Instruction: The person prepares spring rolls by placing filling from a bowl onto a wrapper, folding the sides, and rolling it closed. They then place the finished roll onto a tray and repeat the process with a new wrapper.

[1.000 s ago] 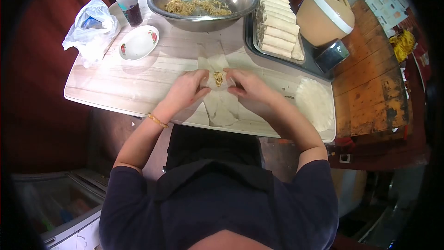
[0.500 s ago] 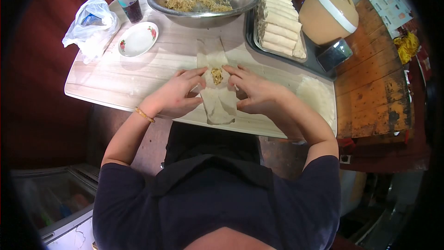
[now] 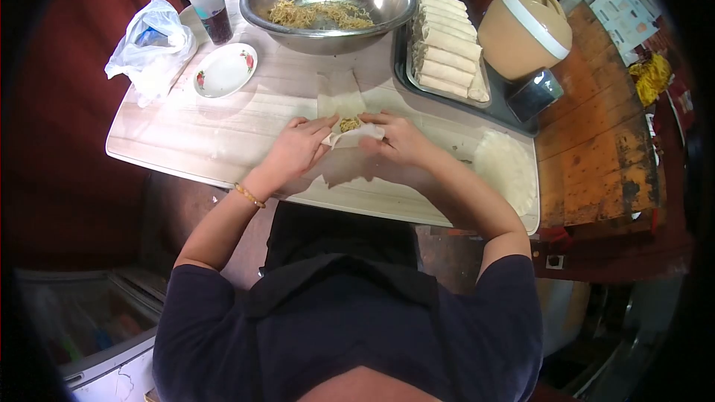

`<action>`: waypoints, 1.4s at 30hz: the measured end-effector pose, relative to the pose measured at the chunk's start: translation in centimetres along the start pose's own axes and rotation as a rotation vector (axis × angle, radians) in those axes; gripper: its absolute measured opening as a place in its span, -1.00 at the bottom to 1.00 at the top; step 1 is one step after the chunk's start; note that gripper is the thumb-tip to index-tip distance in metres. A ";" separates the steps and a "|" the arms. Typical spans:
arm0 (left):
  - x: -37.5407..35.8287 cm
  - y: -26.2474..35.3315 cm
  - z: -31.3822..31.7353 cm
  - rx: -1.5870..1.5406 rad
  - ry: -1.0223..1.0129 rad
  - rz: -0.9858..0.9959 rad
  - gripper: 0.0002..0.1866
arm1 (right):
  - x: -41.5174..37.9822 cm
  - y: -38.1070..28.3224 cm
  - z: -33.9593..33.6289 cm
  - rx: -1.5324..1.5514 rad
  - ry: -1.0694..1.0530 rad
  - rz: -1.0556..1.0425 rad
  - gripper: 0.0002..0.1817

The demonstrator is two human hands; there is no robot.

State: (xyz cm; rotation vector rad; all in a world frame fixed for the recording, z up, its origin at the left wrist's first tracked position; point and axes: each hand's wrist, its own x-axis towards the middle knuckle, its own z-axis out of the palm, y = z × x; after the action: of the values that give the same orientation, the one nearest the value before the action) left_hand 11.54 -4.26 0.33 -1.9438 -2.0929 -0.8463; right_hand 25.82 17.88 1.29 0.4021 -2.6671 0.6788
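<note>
A thin pale spring roll wrapper lies on the table in front of me, its far end flat. Shredded noodle-like filling sits on its middle. The near flap is lifted and folded up against the filling. My left hand pinches the wrapper at the left side of the filling. At the right side, my right hand grips the folded edge, fingertips on the sheet and thumb beneath. A shadow falls on the table below the fold.
A steel bowl with more filling stands at the back. Right of it, a tray bears stacked rolls, with a dark container and a tan jug beside. Wrappers lie at right; a plate, cup and plastic bag at left.
The wrapper's near end, flat on the table before, is now raised and folded toward the filling. Both hands have closed on its edges and drawn slightly inward.
</note>
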 end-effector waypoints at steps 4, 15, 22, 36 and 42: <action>0.5 0.6 -0.4 0.018 -0.015 -0.080 -0.69 | 1.5 -0.5 0.4 -0.064 0.060 0.198 -0.73; 3.4 -1.0 2.5 -0.204 0.204 -0.493 -0.42 | 4.9 2.1 2.3 0.052 0.127 0.412 -0.74; 4.1 0.0 1.1 -0.040 0.102 -0.365 -0.34 | 6.0 -0.4 0.8 -0.453 0.091 0.041 -0.50; 1.2 1.9 -4.9 -0.026 -0.218 -0.026 -0.12 | 2.2 -2.1 -1.9 -0.343 -0.286 -0.125 -0.48; 1.4 1.7 -1.9 0.122 -0.148 0.046 -0.35 | 2.2 -1.6 -0.1 -0.498 -0.094 -0.367 -0.71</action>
State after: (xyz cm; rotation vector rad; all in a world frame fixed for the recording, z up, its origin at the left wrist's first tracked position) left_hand 12.50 -3.98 3.04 -2.0375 -2.1144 -0.5678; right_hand 24.43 16.24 2.93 0.7615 -2.6180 -0.1160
